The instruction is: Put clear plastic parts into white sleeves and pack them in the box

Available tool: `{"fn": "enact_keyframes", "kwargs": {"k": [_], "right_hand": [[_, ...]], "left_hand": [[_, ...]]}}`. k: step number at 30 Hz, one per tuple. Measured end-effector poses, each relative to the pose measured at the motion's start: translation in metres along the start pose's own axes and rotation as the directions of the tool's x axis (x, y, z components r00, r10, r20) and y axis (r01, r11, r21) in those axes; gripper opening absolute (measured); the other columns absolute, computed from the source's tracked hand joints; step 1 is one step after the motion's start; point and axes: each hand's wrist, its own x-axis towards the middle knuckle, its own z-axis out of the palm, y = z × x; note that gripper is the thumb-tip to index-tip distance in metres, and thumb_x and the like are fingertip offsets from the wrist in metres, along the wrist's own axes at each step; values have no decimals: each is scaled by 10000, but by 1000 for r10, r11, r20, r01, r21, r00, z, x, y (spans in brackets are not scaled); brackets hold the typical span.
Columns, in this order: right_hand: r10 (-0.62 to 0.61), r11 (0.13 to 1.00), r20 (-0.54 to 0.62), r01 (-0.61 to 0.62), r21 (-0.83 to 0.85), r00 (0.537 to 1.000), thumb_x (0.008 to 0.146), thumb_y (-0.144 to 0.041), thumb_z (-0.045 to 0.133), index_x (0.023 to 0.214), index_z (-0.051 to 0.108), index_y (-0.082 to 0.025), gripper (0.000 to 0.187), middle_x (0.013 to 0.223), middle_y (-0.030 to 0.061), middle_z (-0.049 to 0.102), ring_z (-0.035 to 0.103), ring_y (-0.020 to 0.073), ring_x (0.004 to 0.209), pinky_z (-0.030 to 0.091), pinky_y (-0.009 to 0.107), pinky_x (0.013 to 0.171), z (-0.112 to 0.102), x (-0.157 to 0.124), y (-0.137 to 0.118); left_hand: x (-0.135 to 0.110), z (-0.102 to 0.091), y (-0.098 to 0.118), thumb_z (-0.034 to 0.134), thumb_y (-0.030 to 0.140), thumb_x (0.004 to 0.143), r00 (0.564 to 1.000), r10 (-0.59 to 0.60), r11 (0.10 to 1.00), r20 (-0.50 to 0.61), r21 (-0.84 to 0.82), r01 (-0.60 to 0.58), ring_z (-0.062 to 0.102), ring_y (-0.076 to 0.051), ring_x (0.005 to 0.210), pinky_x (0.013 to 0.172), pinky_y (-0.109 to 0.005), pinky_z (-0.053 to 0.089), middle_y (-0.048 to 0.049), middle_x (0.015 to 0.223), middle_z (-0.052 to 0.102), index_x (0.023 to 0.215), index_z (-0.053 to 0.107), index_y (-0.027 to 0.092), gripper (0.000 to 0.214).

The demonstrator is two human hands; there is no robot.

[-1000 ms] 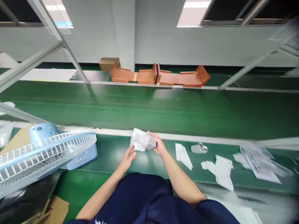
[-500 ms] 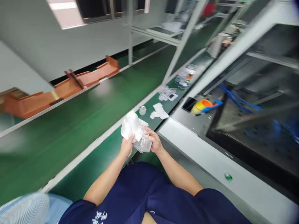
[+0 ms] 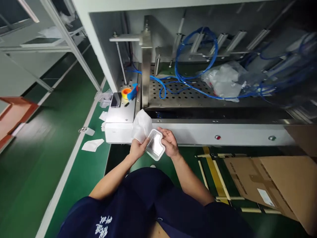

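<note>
Gripping a crumpled white wipe [image 3: 141, 125] in my left hand [image 3: 137, 149], I bring it up against the corner of a clear plastic tray [image 3: 155, 144]. My right hand [image 3: 168, 142] is closed around the tray's rounded rim. The tray sits between my hands, just above my navy shirt [image 3: 119, 206], tilted so that its shiny inner face looks up at me. It looks thin-walled, light and fairly stiff, though it could crack if squeezed too hard. Its smooth surface seems slippery, so the raised rim looks like the safest place to hold it, with my fingertips kept off the face. The wipe looks soft and nearly weightless, so a loose pinch should be enough.

Just beyond my hands runs the white ledge [image 3: 198, 134] of a machine, with a red button [image 3: 217, 137] and a green button [image 3: 271, 138] on its face. To my left, loose white wipes [image 3: 92, 144] lie on a green workbench [image 3: 84, 172], and a phone [image 3: 115, 99] and an orange-cored tape roll [image 3: 126, 93] sit on a white panel. To my right lies a cardboard sheet [image 3: 269, 185]. Farther in, blue tubing [image 3: 195, 56] loops over a perforated steel plate [image 3: 178, 94], beside a plastic bag [image 3: 223, 81].
</note>
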Motion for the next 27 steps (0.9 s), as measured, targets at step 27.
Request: {"fn": "enact_keyframes", "kwargs": {"k": [27], "right_hand": [[-659, 644, -397, 207, -736, 639, 742, -457, 986, 1274, 662, -314, 639, 1387, 66, 681, 636, 286, 1319, 554, 449, 1124, -255, -23, -238]], "left_hand": [[221, 283, 31, 529, 271, 896, 633, 123, 852, 765, 245, -462, 728, -337, 1108, 955, -419, 556, -175, 1143, 770, 1287, 668, 107, 446]]}}
